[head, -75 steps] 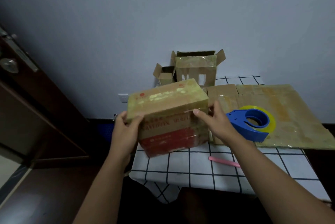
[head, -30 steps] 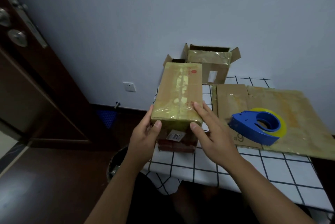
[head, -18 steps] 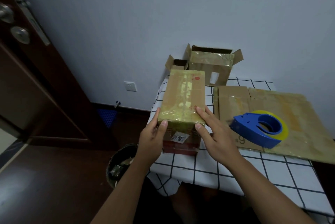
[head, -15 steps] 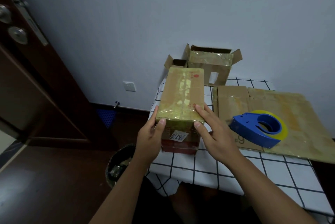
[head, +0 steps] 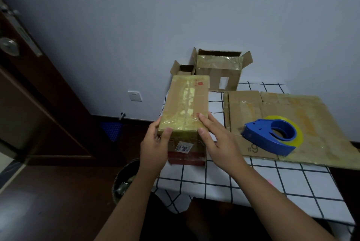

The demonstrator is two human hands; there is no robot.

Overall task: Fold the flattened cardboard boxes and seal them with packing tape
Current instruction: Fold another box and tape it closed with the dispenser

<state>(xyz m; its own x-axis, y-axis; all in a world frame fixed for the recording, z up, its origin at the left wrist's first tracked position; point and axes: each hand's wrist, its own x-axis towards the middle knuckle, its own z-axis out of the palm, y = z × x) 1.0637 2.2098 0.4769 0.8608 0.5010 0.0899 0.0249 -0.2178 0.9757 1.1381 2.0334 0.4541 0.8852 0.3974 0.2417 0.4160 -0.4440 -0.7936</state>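
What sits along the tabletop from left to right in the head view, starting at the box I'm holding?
Taped box → flattened cardboard carrying the blue tape dispenser.

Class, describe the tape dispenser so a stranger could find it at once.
On the checked white tablecloth, look right to the flattened brown cardboard sheet. The blue plastic tape dispenser lies on it, alone in being blue, with a yellowish tape roll.
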